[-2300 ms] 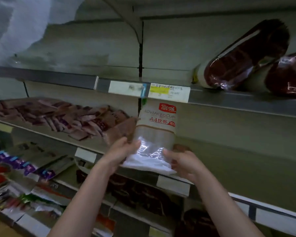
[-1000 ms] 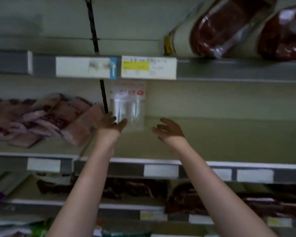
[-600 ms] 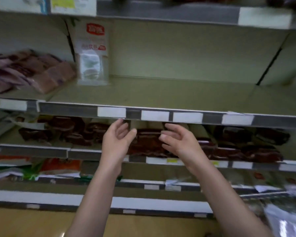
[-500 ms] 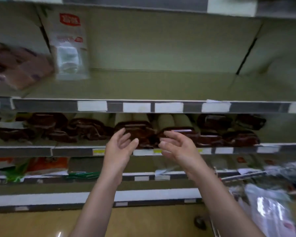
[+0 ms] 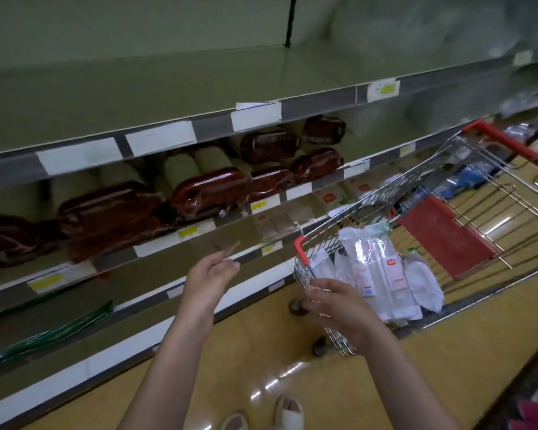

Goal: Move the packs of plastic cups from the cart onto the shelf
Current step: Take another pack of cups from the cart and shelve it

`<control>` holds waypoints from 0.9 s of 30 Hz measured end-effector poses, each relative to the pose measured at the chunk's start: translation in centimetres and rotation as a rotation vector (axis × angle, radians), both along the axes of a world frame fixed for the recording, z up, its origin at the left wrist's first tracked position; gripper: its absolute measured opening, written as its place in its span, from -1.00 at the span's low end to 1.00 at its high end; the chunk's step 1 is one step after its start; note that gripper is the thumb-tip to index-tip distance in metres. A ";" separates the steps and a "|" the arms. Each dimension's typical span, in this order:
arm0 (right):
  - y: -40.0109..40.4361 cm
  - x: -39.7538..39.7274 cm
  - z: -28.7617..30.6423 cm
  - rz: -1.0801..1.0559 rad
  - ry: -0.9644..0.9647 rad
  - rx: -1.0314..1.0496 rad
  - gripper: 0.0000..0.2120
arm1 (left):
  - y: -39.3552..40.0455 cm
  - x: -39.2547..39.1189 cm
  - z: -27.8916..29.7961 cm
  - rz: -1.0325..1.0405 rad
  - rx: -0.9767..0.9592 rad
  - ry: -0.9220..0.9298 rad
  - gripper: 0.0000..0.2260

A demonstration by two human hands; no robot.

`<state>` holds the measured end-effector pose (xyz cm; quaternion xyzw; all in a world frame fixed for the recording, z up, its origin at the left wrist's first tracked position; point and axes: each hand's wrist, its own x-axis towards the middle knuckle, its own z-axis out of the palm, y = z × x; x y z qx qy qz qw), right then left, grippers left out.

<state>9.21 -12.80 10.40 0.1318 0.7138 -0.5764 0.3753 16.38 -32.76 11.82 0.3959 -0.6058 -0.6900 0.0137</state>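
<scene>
A metal shopping cart (image 5: 382, 203) with red trim stands at the right, beside the shelving. Several clear packs of plastic cups (image 5: 375, 268) lie in its basket. My right hand (image 5: 333, 301) hovers at the cart's near corner, fingers spread, holding nothing. My left hand (image 5: 210, 276) is raised to the left of the cart, fingers loosely apart and empty. The wide shelf (image 5: 137, 91) above is bare in the part I see. The pack set down earlier is out of view.
Dark red wrapped packs (image 5: 205, 190) and pale rolls fill the shelf below. White packs (image 5: 280, 221) sit on a lower shelf behind the cart. A red child-seat flap (image 5: 444, 237) lies in the cart. The floor is yellow tile; my shoes (image 5: 288, 415) show at the bottom.
I set the cup pack upright on the shelf and let go. Both hands came down empty as my view swung down and right to the cart.
</scene>
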 end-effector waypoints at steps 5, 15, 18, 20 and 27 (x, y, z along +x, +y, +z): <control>3.4 -2.6 -2.2 -0.123 -0.068 0.000 -0.67 | 4.0 -3.7 -1.9 -0.124 0.077 -0.061 -0.59; 14.7 -15.7 -8.3 -0.088 -0.088 0.160 -0.53 | 16.7 -16.1 -8.2 -0.164 0.256 -0.243 -0.75; 18.2 -19.8 -10.4 -0.106 -0.093 0.214 -0.54 | 20.1 -18.8 -10.9 -0.148 0.295 -0.330 -0.88; 19.9 -21.9 -12.0 -0.122 -0.095 0.252 -0.55 | 22.0 -20.0 -12.5 -0.139 0.320 -0.390 -0.89; 21.4 -24.5 -17.2 -0.024 -0.062 0.396 -0.62 | 26.9 -23.1 -15.9 -0.069 0.436 -0.437 -0.60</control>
